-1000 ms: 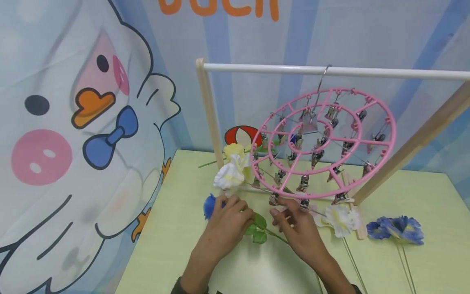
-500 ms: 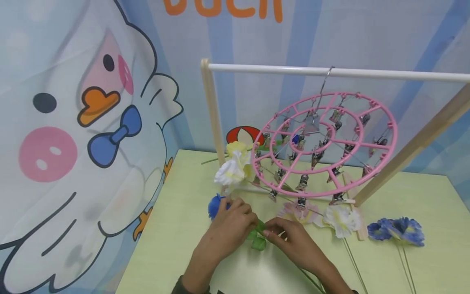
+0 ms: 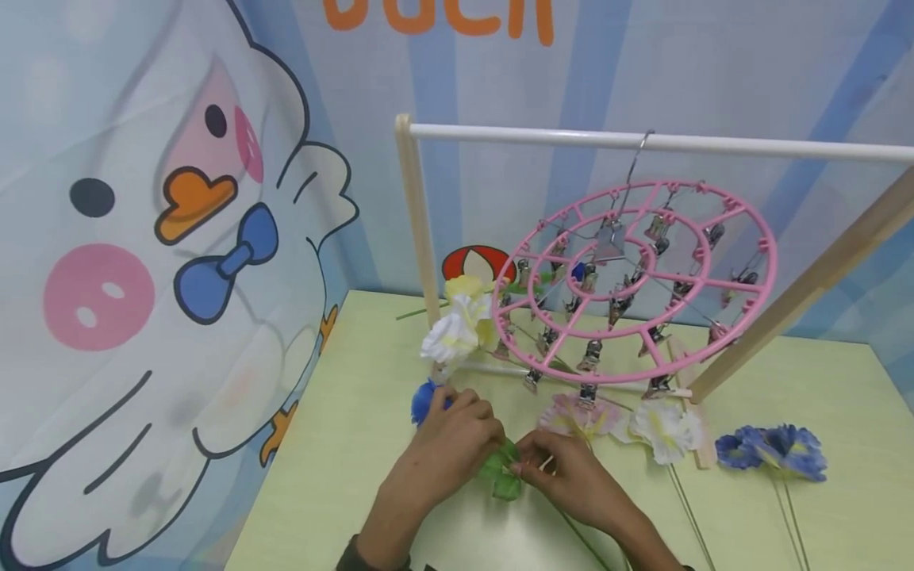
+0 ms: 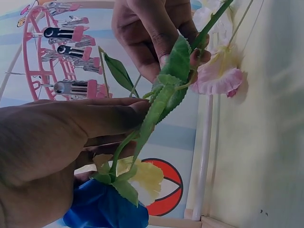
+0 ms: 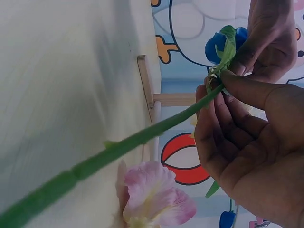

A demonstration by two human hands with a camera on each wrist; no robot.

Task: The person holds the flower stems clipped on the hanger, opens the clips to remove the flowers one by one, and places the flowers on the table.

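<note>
A blue artificial rose [image 3: 423, 401] with a long green stem [image 5: 142, 137] is held over the table between both hands. My left hand [image 3: 457, 436] holds it just below the bloom, thumb and fingers on the stem and a leaf, as the left wrist view shows. My right hand [image 3: 571, 476] pinches the stem right at the green leaves [image 3: 503, 480], which are bunched between the two hands. In the right wrist view the stem runs from the right fingertips down toward the lower left. Part of the bloom is hidden behind the left fingers.
A pink clip hanger [image 3: 557, 337] with several metal clips hangs from a white rail [image 3: 514, 133] just beyond the hands. White [image 3: 457, 333], pink [image 3: 581, 414] and purple-blue flowers [image 3: 778, 450] lie around the rack's base. A wooden post [image 3: 800, 293] stands at right.
My right hand has moved left along the stem to the leaves and now pinches there. The leaves have been gathered closer together. My left hand stays by the bloom, and the head view has shifted slightly.
</note>
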